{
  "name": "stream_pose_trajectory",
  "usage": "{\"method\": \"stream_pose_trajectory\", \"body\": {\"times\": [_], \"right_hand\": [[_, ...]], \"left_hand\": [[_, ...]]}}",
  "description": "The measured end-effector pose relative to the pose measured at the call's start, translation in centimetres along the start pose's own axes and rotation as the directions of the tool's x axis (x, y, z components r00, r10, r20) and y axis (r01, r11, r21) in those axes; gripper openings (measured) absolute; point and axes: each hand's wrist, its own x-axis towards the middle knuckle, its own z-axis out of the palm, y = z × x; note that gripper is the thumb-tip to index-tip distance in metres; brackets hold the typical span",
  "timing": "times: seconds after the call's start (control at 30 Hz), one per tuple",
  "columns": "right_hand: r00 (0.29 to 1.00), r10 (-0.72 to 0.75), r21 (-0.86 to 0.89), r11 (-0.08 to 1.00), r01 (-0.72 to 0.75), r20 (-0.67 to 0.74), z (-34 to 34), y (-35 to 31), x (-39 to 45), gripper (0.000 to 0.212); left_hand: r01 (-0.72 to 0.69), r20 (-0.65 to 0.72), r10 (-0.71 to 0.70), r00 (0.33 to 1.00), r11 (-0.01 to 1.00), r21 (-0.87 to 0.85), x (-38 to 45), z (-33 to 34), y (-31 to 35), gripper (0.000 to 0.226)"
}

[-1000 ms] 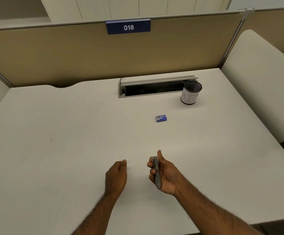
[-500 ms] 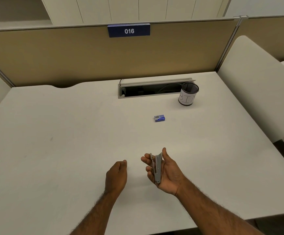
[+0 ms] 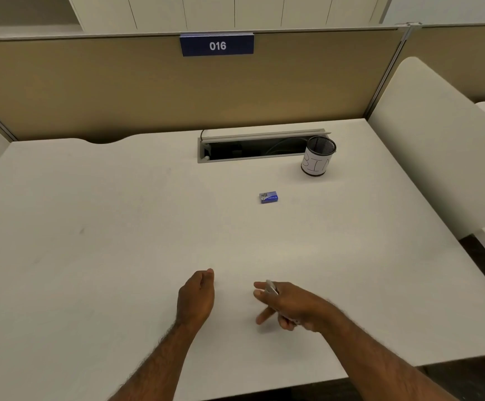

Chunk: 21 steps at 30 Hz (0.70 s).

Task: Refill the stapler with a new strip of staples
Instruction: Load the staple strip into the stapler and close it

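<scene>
Desk (image 3: 119, 227) against tan partition (image 3: 90, 88)

Stapler (image 3: 270, 287) mostly hidden (blurred too)

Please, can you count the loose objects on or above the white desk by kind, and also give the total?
Stapler, held in the right hand: 1
Small blue box: 1
Black mesh cup with a paper label: 1
Total: 3
</scene>
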Motion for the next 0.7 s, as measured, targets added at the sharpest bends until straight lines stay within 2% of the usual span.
{"method": "stream_pose_trajectory", "body": {"times": [0.07,0.17,0.27,0.37,0.43,0.6,0.7], "right_hand": [[0.997,-0.018,-0.310,0.951,-0.007,-0.077,-0.4,-0.1,0.0,0.049],[0.979,-0.101,-0.349,0.936,0.034,-0.177,-0.8,-1.0,0.0,0.039],[0.909,-0.257,-0.474,0.877,0.077,-0.329,-1.2,-1.9,1.0,0.032],[0.892,-0.214,-0.277,0.955,0.105,-0.398,-1.1,-2.8,2.3,0.025],[0.876,-0.221,-0.214,0.967,0.139,-0.429,-1.2,-3.8,3.4,0.019],[0.832,-0.301,-0.333,0.931,0.150,-0.467,-1.7,-5.7,6.7,0.006],[0.806,-0.305,-0.368,0.922,0.117,-0.507,-1.9,-6.1,8.8,0.006]], "left_hand": [[0.003,0.004,-0.003,1.000,1.000,-0.002,0.1,0.1,0.0,0.028],[0.002,0.010,-0.002,1.000,1.000,0.005,0.3,0.2,0.2,0.023],[-0.017,0.039,0.014,0.999,0.998,0.062,0.5,0.4,0.2,0.025],[-0.080,0.083,0.069,0.994,0.988,0.129,1.0,0.6,0.2,0.027],[-0.133,0.112,0.116,0.987,0.978,0.162,1.5,0.9,0.1,0.030],[-0.245,0.150,0.207,0.967,0.919,0.308,2.8,1.5,-0.2,0.033],[-0.287,0.202,0.221,0.954,0.864,0.413,3.7,1.5,-0.5,0.048]]}}
